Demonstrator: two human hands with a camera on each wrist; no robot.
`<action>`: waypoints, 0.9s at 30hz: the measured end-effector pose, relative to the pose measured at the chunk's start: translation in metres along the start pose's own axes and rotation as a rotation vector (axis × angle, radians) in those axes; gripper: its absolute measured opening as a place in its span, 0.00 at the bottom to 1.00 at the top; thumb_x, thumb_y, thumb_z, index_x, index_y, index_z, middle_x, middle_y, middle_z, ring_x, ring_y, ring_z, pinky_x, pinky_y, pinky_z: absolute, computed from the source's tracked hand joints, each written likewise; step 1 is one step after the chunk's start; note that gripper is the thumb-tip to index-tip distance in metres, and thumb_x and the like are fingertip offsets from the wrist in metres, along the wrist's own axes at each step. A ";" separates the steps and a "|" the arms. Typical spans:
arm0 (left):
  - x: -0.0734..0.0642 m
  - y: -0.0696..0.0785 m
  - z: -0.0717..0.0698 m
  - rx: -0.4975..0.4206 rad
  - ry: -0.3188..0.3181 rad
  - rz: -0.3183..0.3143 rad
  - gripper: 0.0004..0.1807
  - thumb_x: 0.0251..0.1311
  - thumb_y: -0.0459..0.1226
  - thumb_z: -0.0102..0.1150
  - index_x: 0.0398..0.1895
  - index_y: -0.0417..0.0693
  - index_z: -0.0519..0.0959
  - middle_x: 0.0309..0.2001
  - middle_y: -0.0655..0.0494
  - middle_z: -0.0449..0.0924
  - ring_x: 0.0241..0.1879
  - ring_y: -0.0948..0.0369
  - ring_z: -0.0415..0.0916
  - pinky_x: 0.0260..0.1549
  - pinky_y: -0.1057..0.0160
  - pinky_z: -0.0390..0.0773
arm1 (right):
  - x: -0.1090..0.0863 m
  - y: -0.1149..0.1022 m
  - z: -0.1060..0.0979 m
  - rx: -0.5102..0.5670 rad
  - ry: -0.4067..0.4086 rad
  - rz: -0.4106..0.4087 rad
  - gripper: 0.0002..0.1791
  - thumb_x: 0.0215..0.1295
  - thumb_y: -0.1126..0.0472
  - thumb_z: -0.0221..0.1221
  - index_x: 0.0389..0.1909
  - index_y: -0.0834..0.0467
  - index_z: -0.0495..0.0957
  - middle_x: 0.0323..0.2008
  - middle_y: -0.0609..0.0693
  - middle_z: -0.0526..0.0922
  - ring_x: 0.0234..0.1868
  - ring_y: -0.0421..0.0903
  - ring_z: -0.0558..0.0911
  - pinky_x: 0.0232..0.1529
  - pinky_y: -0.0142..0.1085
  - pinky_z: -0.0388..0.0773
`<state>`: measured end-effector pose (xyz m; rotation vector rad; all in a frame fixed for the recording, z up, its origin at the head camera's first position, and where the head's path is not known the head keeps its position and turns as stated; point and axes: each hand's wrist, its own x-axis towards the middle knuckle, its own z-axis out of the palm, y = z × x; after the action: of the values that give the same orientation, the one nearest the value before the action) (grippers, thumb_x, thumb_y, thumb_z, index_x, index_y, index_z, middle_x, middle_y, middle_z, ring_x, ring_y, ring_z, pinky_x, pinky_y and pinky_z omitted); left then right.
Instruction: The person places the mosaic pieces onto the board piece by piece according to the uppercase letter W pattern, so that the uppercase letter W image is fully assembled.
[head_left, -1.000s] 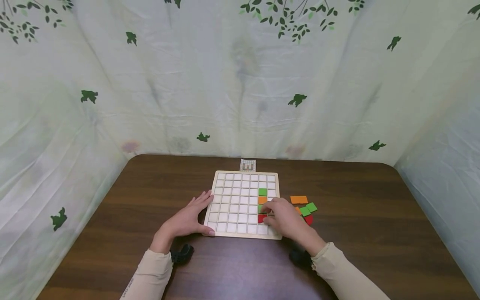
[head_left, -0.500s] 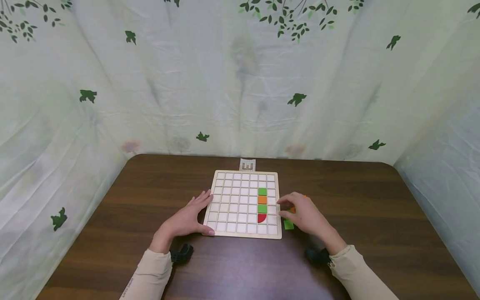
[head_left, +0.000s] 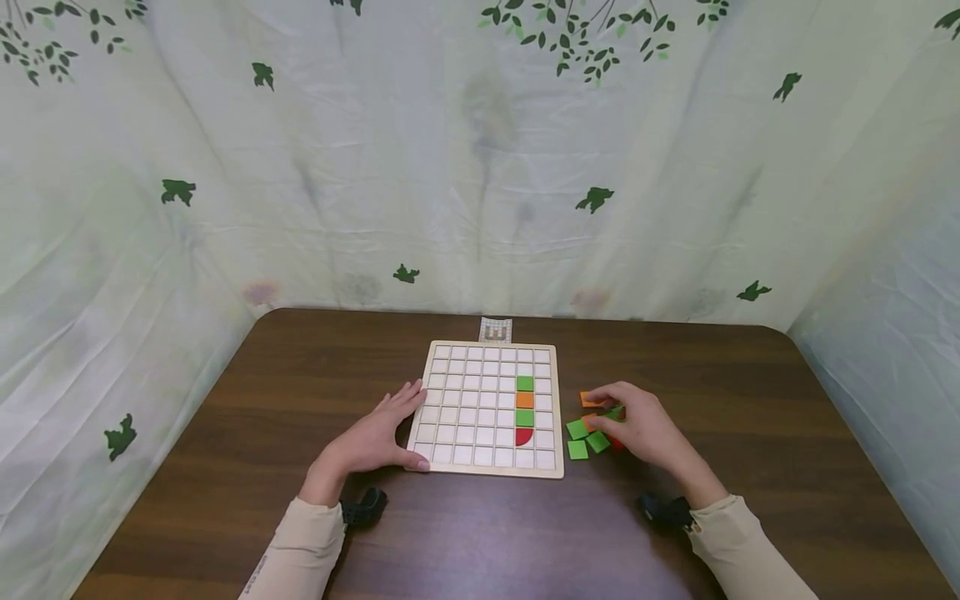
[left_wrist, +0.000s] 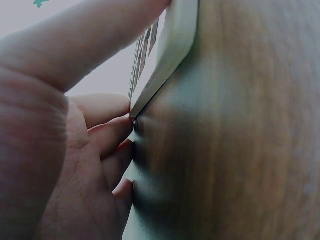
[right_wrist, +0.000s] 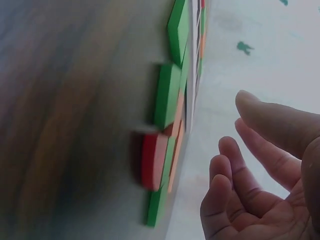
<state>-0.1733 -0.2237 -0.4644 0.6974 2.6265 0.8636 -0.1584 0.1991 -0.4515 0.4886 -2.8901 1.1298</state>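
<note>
A white gridded board [head_left: 465,414] with a pale wooden rim lies on the table. My left hand [head_left: 375,437] rests against its left side, fingers stretched along the rim and thumb at the near left corner. One column of the board holds two green square tiles, an orange square tile [head_left: 525,400] between them, and a red rounded tile [head_left: 523,437]. My right hand [head_left: 637,423] hovers over a loose pile of tiles right of the board, thumb and fingers apart. Nothing is between them in the right wrist view, where a red tile [right_wrist: 152,161] and a green tile [right_wrist: 167,95] lie below.
Beyond the board's far edge lies a small printed card [head_left: 495,330]. Near the board's right rim sit several loose green tiles, one [head_left: 577,450] nearest me, and an orange tile [head_left: 588,399] partly under my fingers. A pale patterned curtain [head_left: 480,167] hangs behind the brown table [head_left: 337,350].
My right hand has lifted from the board and moved right over the loose pile. Green tiles now lie nearer the board's right rim. My left hand stays put.
</note>
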 end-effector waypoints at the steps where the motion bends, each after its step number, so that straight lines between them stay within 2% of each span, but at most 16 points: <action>1: 0.000 0.000 0.000 0.000 0.000 0.000 0.64 0.45 0.54 0.79 0.79 0.36 0.52 0.80 0.44 0.42 0.79 0.47 0.38 0.75 0.43 0.41 | -0.001 0.002 -0.001 -0.003 0.003 0.003 0.17 0.61 0.60 0.71 0.51 0.58 0.84 0.47 0.51 0.83 0.46 0.51 0.80 0.44 0.45 0.79; 8: 0.000 0.000 0.000 -0.013 0.005 0.009 0.64 0.45 0.54 0.79 0.78 0.35 0.52 0.80 0.43 0.43 0.79 0.46 0.38 0.75 0.42 0.40 | -0.006 0.014 -0.010 0.001 0.009 0.036 0.18 0.62 0.59 0.70 0.52 0.58 0.83 0.48 0.52 0.82 0.44 0.50 0.80 0.40 0.42 0.77; 19: -0.001 -0.002 0.000 -0.010 0.005 0.007 0.64 0.46 0.55 0.78 0.79 0.36 0.52 0.80 0.43 0.43 0.79 0.45 0.38 0.75 0.41 0.41 | -0.003 0.031 -0.018 -0.014 0.000 0.064 0.16 0.63 0.61 0.69 0.51 0.60 0.83 0.46 0.53 0.83 0.43 0.49 0.79 0.42 0.43 0.78; 27: 0.001 -0.001 0.001 0.000 0.003 -0.001 0.64 0.46 0.55 0.78 0.79 0.37 0.52 0.80 0.44 0.43 0.79 0.46 0.38 0.75 0.41 0.40 | 0.002 0.039 -0.022 -0.030 -0.046 0.098 0.16 0.64 0.61 0.67 0.52 0.61 0.83 0.46 0.54 0.83 0.44 0.51 0.78 0.43 0.44 0.77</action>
<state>-0.1744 -0.2237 -0.4659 0.6960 2.6290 0.8648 -0.1741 0.2399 -0.4606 0.3817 -2.9958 1.0994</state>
